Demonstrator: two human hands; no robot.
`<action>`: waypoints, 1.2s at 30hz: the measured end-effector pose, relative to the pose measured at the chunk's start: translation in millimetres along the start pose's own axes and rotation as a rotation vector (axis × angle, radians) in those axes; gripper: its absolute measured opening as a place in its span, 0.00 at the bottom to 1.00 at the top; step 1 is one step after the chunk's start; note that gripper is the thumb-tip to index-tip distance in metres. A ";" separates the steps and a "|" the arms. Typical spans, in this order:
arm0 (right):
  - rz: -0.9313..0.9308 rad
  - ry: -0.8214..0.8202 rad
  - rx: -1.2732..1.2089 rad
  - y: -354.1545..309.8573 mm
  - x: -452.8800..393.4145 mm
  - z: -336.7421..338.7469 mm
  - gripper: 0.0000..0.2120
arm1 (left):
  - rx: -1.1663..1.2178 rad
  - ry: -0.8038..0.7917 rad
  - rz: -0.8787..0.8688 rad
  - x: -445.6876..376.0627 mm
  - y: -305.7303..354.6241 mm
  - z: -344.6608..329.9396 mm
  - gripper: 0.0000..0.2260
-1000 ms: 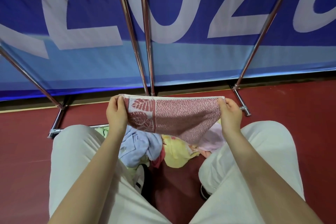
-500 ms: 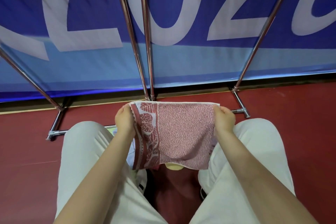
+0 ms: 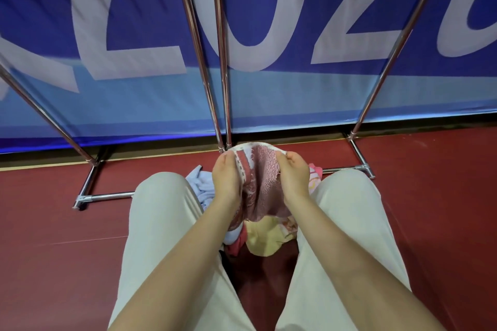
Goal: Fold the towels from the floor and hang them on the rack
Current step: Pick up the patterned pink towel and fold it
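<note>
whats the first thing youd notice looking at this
At centre, the left hand and right hand pinch a red-and-white patterned towel bunched between them, above the knees. Under it, a heap of pale blue, yellow and pink towels lies on the dark red floor. Behind, shiny chrome rack poles rise against a big blue banner.

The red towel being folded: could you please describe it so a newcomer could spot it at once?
In front of the blue banner, at the foot of the metal rack, both hands hold the red towel. Unlike the blue towel and yellow towel on the floor, it hangs lifted, with a white-edged patterned border.
</note>
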State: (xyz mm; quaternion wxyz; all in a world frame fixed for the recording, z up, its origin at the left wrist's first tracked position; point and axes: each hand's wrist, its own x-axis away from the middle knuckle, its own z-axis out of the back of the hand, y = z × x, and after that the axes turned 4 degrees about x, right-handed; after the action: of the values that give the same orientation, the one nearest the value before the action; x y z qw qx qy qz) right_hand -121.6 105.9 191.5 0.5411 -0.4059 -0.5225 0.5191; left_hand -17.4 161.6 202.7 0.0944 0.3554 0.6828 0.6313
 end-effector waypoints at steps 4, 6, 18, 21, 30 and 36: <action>0.083 -0.028 -0.051 -5.2 5.0 -9.3 0.09 | -0.017 -0.046 -0.079 7.8 4.6 -7.5 0.11; 0.133 -0.046 -0.070 -7.5 7.8 -12.7 0.08 | -0.021 -0.043 -0.110 11.6 4.1 -10.7 0.12; 0.263 -0.229 0.035 -6.9 12.6 4.6 0.09 | 0.029 -0.104 -0.076 14.0 -5.6 -21.2 0.11; 0.283 -0.259 0.122 -5.3 8.7 7.2 0.10 | 0.101 -0.105 -0.010 12.1 -6.2 -21.4 0.10; 0.529 -0.145 0.347 -0.9 -6.2 16.2 0.09 | 0.151 -0.136 0.143 14.4 -7.7 -26.2 0.11; 0.713 -0.128 0.478 0.3 -7.3 19.1 0.06 | 0.255 -0.209 0.269 16.2 -3.6 -20.4 0.11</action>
State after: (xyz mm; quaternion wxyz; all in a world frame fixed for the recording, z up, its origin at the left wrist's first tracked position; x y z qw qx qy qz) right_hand -139.9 96.8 192.5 0.3734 -0.3913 -0.2473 0.8040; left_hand -42.4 155.4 208.3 0.0339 0.5161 0.6900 0.5063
